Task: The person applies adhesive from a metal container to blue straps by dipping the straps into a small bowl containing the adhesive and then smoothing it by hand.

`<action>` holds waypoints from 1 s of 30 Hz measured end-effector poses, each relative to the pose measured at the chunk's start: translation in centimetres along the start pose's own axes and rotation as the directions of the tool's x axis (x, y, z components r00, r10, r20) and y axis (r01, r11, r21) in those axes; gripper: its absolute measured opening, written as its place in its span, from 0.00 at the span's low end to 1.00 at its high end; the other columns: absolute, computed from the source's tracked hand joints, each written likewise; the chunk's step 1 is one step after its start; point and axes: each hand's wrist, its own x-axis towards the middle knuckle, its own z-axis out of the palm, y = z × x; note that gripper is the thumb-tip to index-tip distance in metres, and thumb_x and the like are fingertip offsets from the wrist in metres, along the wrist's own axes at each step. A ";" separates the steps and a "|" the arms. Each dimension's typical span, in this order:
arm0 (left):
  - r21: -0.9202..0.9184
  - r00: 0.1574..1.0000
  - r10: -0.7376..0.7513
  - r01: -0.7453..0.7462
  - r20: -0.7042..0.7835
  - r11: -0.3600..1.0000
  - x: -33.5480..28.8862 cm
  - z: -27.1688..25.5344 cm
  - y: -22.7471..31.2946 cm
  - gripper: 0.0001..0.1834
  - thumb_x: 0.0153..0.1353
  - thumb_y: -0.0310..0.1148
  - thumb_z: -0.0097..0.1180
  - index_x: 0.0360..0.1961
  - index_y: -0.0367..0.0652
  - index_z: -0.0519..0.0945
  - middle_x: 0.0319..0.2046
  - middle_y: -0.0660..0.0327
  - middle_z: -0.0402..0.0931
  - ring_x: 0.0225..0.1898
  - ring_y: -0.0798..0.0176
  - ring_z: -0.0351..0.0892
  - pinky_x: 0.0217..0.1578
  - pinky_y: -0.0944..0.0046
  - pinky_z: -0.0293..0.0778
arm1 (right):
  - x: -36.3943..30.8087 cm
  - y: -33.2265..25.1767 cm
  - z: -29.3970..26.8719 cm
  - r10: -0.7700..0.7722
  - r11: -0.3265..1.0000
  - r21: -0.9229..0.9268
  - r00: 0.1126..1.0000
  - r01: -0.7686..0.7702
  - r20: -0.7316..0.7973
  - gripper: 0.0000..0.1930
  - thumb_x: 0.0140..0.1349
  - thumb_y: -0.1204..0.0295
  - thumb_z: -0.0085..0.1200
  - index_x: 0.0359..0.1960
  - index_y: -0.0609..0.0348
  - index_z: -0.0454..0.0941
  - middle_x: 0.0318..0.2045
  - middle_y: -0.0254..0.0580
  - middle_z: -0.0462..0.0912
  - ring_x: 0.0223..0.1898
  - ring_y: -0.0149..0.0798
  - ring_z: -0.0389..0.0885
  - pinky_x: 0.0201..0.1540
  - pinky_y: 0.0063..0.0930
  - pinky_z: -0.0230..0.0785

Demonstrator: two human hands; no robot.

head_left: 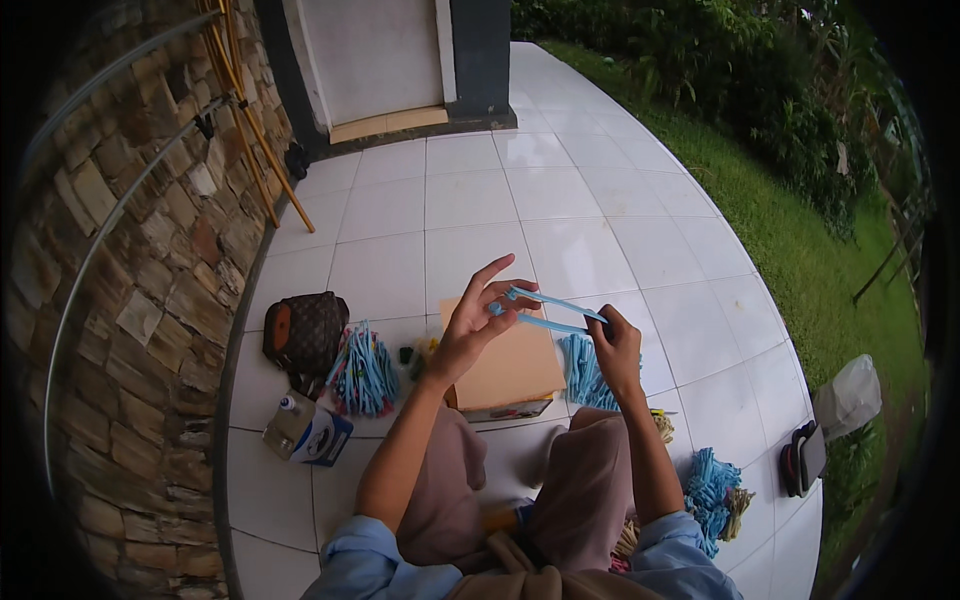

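Observation:
A light blue cord or band is stretched in two strands between my hands, above a brown cardboard box. On its left end, my left hand has the cord caught at the thumb and fingers, the index finger raised. My right hand pinches the other end between closed fingers. Just beyond the box's right side lies a bundle of similar blue strips, partly behind my right hand. Another bundle of blue strips with some pink sits left of the box.
A brown patterned bag and a plastic jug stand at left. More blue bundles lie at right, near a dark pouch-like item and a white plastic bag. A stone wall borders the tiled floor; grass lies right.

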 end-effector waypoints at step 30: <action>0.761 0.904 -0.265 0.426 -0.336 0.489 -1.2 -10.5 -26.1 0.07 0.59 0.24 0.48 0.36 0.44 0.77 0.28 0.57 0.70 0.31 0.58 0.72 0.34 0.61 0.70 | 7.8 25.5 9.0 -0.016 0.998 0.054 0.718 -0.029 0.696 0.16 0.44 0.78 0.63 0.37 0.58 0.76 0.36 0.38 0.75 0.36 0.34 0.75 0.43 0.26 0.70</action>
